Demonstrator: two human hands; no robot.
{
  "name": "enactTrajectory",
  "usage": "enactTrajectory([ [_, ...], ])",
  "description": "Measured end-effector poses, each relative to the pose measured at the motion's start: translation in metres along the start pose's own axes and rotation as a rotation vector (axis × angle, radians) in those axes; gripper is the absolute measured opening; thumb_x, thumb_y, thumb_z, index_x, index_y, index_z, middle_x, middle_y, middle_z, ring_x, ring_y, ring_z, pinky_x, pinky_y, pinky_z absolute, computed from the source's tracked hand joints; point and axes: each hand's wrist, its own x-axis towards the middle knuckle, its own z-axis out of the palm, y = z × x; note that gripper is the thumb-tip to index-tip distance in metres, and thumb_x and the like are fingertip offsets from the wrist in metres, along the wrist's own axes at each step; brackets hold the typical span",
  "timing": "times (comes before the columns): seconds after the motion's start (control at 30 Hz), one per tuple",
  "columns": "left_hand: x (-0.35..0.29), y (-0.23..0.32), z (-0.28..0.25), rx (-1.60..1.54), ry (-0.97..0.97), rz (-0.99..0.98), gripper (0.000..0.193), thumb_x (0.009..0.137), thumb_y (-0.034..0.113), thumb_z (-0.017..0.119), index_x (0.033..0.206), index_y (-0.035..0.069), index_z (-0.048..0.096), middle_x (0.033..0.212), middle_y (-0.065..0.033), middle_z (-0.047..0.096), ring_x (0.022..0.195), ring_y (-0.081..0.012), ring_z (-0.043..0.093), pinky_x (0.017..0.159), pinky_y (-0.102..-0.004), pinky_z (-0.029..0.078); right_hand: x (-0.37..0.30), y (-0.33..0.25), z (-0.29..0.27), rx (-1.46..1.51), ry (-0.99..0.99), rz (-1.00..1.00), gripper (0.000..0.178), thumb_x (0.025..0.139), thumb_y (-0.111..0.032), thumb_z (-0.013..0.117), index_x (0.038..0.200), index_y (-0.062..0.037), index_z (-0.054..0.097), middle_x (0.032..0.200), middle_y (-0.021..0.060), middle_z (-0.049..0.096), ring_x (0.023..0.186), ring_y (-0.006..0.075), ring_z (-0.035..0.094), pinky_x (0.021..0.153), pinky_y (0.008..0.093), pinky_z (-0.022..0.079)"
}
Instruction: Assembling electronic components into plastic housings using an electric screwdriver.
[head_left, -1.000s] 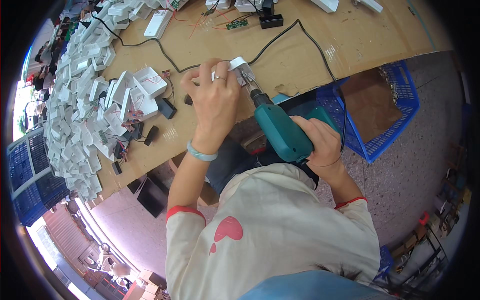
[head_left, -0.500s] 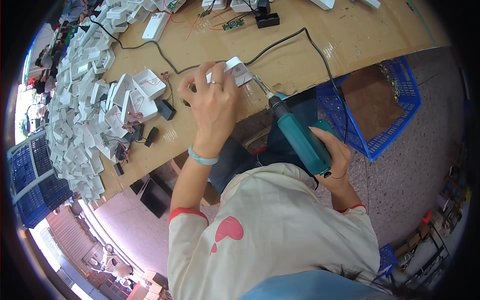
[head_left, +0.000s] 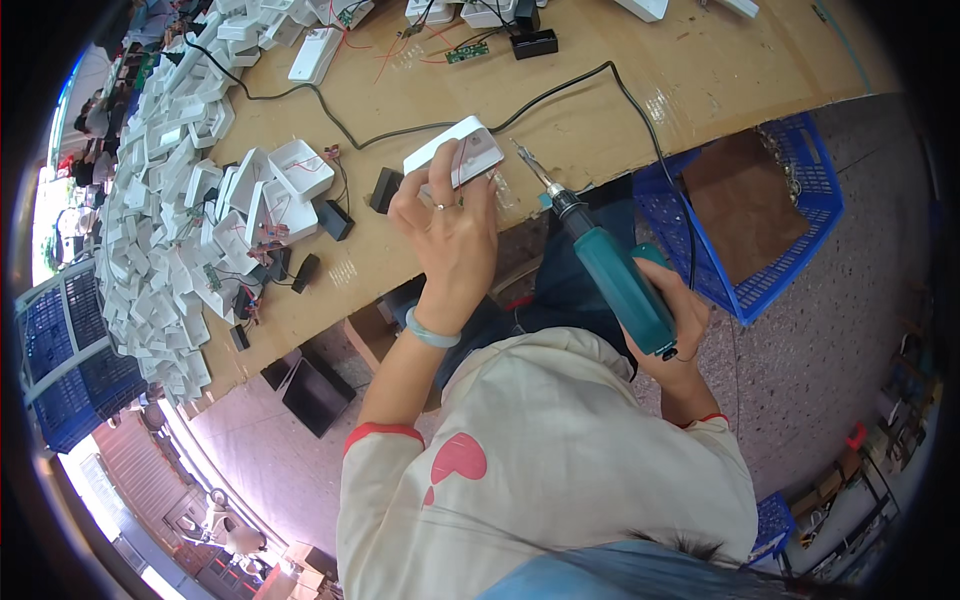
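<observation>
My left hand (head_left: pixel 448 245), with a ring and a pale bangle, grips the near edge of a white plastic case (head_left: pixel 478 150) on the table. Its fingers partly cover the case, and a thin red wire shows by them. A small black block (head_left: pixel 385 190) stands just left of these fingers. My right hand (head_left: pixel 680 318) is wrapped round the grip of a teal soldering gun (head_left: pixel 620 285). The gun's metal tip points up and left, a little to the right of the case and apart from it.
A cardboard-topped table (head_left: pixel 590 120) bears a large heap of white cases (head_left: pixel 150 240) at left. A black cable (head_left: pixel 350 140) crosses it. Green circuit boards (head_left: pixel 467 52) and black blocks (head_left: pixel 534 44) lie at the back. A blue crate (head_left: pixel 745 305) stands beside the table at right.
The case has been turned to lie flatter, its broad face now showing. My left hand has shifted slightly right and down. The gun's tip has drawn away from the case.
</observation>
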Motion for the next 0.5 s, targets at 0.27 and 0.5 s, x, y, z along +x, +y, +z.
enactTrajectory([
  [0.27,0.001,0.009,-0.001,-0.039,0.003,-0.034,0.015,0.081,0.007,0.075,0.093,0.003,0.068,0.147,-0.0114,0.049,0.125,-0.0365,0.043,0.100,-0.0474,0.035,-0.001,0.000,0.001,0.003,-0.020,-0.011,0.039,0.075,0.007,0.077,0.114,0.0032,0.068,0.094,0.0139,0.072,0.078,0.0221,0.072,0.072,0.0298,0.055],
  [0.5,0.013,-0.011,-0.013,-0.204,0.072,-0.127,0.015,0.087,0.006,0.072,0.099,0.005,0.064,0.099,-0.0113,0.064,0.099,-0.0313,0.057,0.093,-0.0430,0.038,-0.001,0.000,0.002,0.001,-0.017,-0.001,0.042,0.075,0.007,0.077,0.115,0.0020,0.068,0.092,0.0136,0.072,0.077,0.0227,0.072,0.071,0.0304,0.055],
])
